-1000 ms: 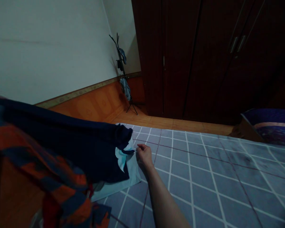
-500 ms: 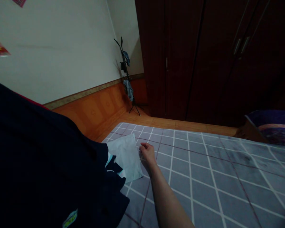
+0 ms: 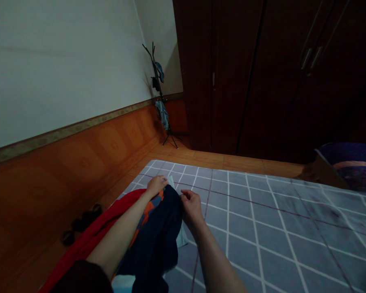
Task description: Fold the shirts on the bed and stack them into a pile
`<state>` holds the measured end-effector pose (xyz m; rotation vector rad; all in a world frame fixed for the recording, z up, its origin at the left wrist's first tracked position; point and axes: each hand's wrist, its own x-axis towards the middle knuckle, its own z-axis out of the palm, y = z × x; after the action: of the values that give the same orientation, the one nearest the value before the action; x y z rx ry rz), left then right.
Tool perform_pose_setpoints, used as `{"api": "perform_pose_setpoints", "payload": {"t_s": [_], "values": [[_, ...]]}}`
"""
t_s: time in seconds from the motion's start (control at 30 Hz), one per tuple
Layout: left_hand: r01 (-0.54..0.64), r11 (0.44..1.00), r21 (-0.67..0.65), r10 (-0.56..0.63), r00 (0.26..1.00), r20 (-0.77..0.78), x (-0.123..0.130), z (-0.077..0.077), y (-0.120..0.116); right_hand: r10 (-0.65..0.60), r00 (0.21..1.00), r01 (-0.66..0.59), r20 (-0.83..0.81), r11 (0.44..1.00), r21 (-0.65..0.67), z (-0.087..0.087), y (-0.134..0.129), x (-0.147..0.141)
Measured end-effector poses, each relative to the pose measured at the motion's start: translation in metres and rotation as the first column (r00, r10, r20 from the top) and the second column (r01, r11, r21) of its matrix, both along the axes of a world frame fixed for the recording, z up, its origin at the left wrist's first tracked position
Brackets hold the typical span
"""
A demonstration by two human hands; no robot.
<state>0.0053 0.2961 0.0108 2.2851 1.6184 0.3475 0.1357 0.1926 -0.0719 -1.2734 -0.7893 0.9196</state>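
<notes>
Dark navy cloth with red and orange-patterned parts lies bunched at the left end of the bed. My left hand is closed on the upper end of this garment. Just right of the cloth's edge, my right hand has its fingers curled together; whether cloth is pinched in them is too small to tell. Beneath the garment a pale sheet-like piece shows at its right side and top.
The bed has a grey checked cover. Beyond it stand a dark red wardrobe and a black coat rack. A box with purple fabric is at the right. Dark shoes lie on the floor at left.
The garment has come down from the left onto the bed, covering most of the pale piece. My left hand has come into view on it. My right hand has moved slightly.
</notes>
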Motion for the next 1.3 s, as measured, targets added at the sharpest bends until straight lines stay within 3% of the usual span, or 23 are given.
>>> {"api": "perform_pose_setpoints", "payload": {"t_s": [0.1,0.37,0.6,1.03,1.3], "values": [[-0.005,1.000,0.001,0.005,0.998,-0.062,0.004,-0.026,0.012,0.005,0.999,-0.004,0.051,1.000,-0.013,-0.002,0.002,0.002],[-0.021,1.000,-0.007,0.020,0.991,-0.135,-0.002,-0.041,0.034,0.003,0.992,0.002,0.128,0.999,-0.038,-0.005,0.002,0.001],[-0.068,0.998,-0.014,0.065,0.988,-0.142,0.000,-0.045,0.045,0.003,0.987,0.004,0.158,0.999,-0.044,-0.004,0.001,0.000],[-0.243,0.956,0.163,0.258,0.963,-0.080,0.003,-0.048,0.027,0.012,0.986,-0.004,0.167,0.999,-0.048,0.003,-0.002,0.002],[-0.222,0.939,0.262,0.248,0.966,-0.073,0.003,-0.045,0.018,0.022,0.986,-0.013,0.165,0.998,-0.055,0.009,-0.005,0.002]]}}
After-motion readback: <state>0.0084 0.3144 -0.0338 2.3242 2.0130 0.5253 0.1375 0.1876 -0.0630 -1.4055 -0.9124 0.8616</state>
